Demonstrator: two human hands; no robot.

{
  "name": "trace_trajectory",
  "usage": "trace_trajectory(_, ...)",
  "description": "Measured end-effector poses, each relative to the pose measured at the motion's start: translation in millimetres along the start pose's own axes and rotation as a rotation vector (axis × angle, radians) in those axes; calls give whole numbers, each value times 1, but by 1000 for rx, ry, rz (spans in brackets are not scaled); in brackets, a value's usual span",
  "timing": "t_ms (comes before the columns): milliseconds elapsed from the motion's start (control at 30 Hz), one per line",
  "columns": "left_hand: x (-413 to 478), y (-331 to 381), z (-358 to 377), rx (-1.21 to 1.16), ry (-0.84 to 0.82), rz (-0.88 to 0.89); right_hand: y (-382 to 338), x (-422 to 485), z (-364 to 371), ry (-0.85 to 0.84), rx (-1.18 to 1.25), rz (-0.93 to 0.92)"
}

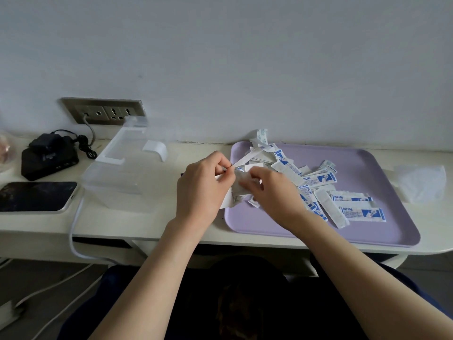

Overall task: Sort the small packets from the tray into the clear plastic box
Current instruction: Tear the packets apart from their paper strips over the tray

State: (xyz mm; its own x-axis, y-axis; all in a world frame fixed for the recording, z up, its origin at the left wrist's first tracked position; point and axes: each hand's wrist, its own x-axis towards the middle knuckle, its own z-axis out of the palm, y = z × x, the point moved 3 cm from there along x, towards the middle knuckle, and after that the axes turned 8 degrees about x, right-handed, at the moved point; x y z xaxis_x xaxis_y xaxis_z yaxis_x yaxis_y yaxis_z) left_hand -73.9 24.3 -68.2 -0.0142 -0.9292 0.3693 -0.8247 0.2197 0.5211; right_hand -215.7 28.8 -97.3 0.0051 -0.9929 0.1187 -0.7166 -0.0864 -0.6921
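Head view: a pale desk [122, 224] carries a lilac tray [382, 173] to the right of the fingers and a clear plastic box [117, 182], lid raised, to their left. The left hand [201, 187] and right hand [274, 192] meet over the tray's left edge, fingers curled round a bundle of small packets [241, 185] between them. Loose packets [318, 179] lie scattered on the tray, just right of the fingers.

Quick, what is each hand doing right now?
Left hand: closed, gripping a bunch of packets.
Right hand: closed, pinching the same bunch.
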Motion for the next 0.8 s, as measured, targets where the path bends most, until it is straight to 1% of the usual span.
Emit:
trace_trajectory(100, 1, -1, 0, 6, 12, -13, 11, 1, -19, 118, 12, 24)
trace_trajectory(300, -1, 1, 0, 20, 22, -16, 30, -4, -58, 361, -87, 119)
trace_trajectory(400, -1, 3, 1, 25, 28, -18, 40, -8, -73, 454, -109, 148)
trace_trajectory(467, -2, 5, 2, 23, 29, -18, 48, -9, -79, 448, -89, 140)
trace_trajectory(533, -2, 6, 3, 20, 26, -16, 57, -10, -79, 385, -76, 151)
trace_trajectory(600, -3, 7, 4, 16, 26, -15, 62, -11, -79, 357, -46, 152)
trace_trajectory(733, -4, 8, 6, 11, 23, -20, 63, -9, -82, 441, 66, 135)
trace_trajectory(800, -4, 8, 6, 13, 20, -23, 60, -8, -83, 454, 101, 132)
